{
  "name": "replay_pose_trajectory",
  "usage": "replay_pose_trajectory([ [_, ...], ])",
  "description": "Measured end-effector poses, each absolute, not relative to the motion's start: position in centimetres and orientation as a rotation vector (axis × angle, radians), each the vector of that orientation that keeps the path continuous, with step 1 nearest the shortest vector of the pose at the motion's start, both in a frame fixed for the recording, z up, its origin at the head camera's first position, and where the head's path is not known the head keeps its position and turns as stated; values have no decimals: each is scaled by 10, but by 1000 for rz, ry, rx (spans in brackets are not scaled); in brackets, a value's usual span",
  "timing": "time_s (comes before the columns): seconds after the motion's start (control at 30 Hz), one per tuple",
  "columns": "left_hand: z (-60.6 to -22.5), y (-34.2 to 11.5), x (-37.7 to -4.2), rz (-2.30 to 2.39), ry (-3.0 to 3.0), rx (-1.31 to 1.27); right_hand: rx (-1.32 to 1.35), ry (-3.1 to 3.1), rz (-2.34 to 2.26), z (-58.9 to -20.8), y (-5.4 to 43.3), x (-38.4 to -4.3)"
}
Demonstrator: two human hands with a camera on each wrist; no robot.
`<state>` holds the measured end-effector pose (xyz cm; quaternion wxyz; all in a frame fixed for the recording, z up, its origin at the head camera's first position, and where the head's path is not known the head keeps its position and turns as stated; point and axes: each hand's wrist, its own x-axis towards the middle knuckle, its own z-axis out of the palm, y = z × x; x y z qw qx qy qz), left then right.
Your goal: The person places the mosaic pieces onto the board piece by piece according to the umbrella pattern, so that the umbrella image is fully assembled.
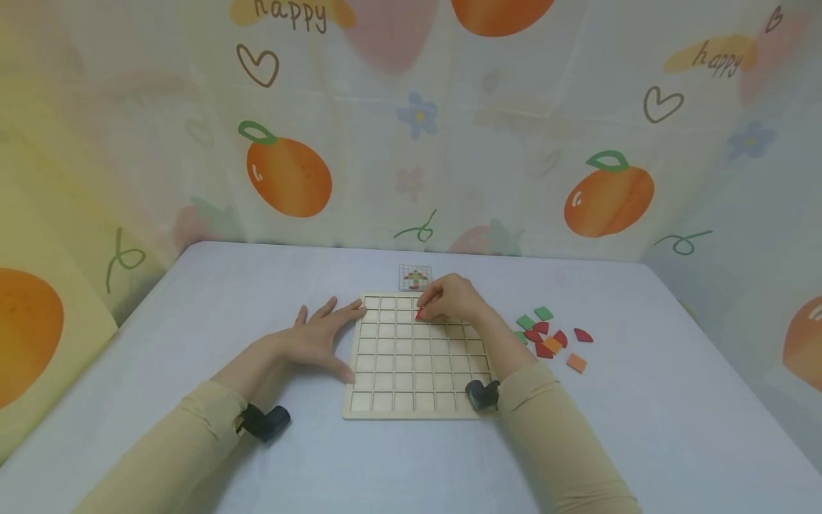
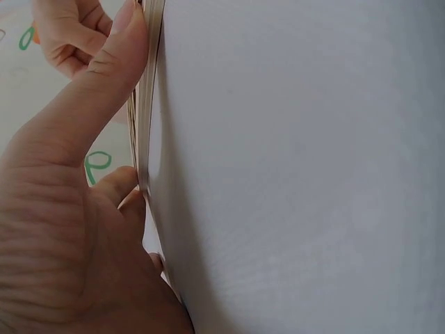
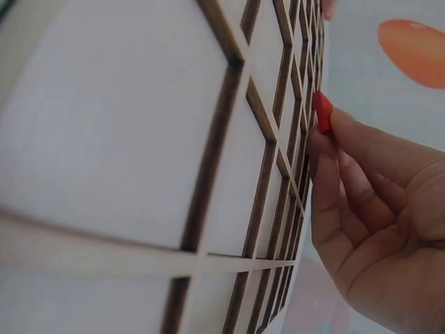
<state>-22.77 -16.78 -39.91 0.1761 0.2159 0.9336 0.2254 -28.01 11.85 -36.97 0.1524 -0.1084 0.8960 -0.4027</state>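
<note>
A pale wooden grid board point(image 1: 414, 414) lies on the white table, its square cells divided by thin raised strips. My right hand point(image 1: 454, 297) is over the board's far part and pinches a red piece point(image 3: 323, 113) between thumb and fingertips, close over the cells. My left hand point(image 1: 317, 335) rests at the board's left side with fingers spread. Its thumb point(image 2: 111, 76) lies along the board's edge in the left wrist view, and a fingertip touches the upper left corner. Just past the far edge is a small pattern card point(image 1: 415, 278) showing a coloured figure on a grid.
Right of the board lie loose pieces: green squares point(image 1: 543, 313), red quarter-round pieces point(image 1: 583, 335) and orange squares point(image 1: 576, 363). My right forearm point(image 1: 565, 428) crosses the board's right edge. A fruit-printed curtain point(image 1: 417, 178) hangs behind the table.
</note>
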Motion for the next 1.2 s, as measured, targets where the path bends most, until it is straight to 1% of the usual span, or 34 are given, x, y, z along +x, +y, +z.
replay_pose_trajectory([
  [0.8,-399,-168,-228,633,2645,611,-400,2686,-971,-368,113,-273],
  [1.2,-397,-168,-227,631,2646,611,-418,2670,-988,-368,116,-276],
])
